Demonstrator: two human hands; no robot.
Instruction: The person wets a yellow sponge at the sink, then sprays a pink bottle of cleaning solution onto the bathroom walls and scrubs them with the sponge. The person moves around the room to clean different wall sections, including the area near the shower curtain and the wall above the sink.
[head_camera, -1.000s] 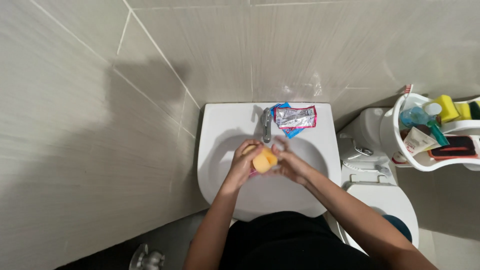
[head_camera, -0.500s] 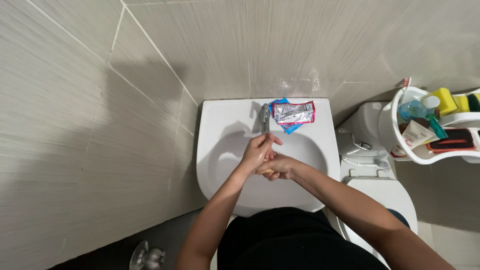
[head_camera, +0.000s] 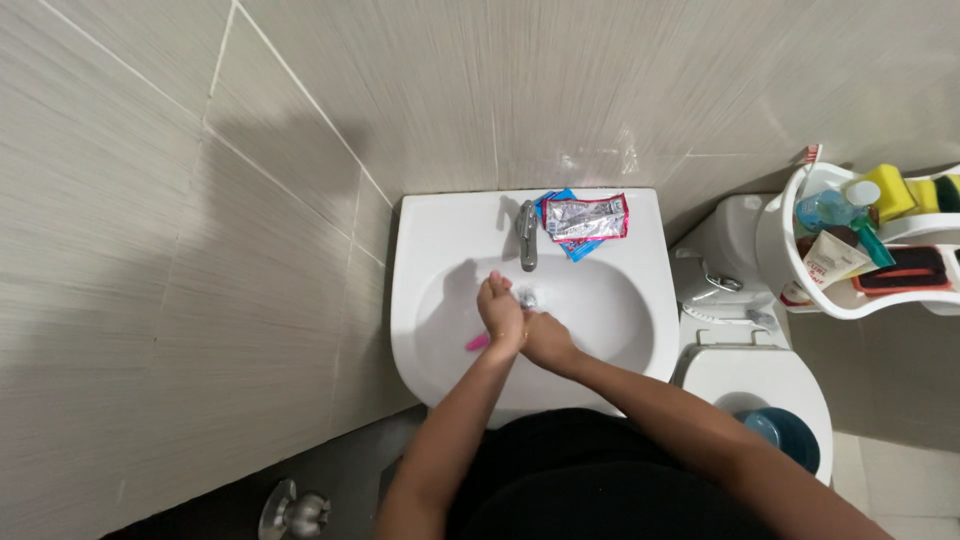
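My left hand (head_camera: 500, 312) and my right hand (head_camera: 545, 340) are pressed together over the basin of the white sink (head_camera: 440, 240), just below the chrome faucet (head_camera: 526, 234). The left hand's fingers point up toward the faucet and lie over the right hand. A small pink end (head_camera: 476, 342) sticks out at the left of my left hand; I cannot tell whether it is held or lying in the basin. The orange bar from earlier is hidden.
Foil and blue sachets (head_camera: 586, 220) lie on the sink's back ledge. A white toilet (head_camera: 750, 375) stands to the right, with a white caddy (head_camera: 800, 290) of bottles and sponges above it. Tiled walls close in at left and behind. A door knob (head_camera: 292, 512) shows at the lower left.
The orange bar that showed between my hands a second ago is out of sight. My hands have closed together and moved up under the faucet. A pink end now shows by my left hand.
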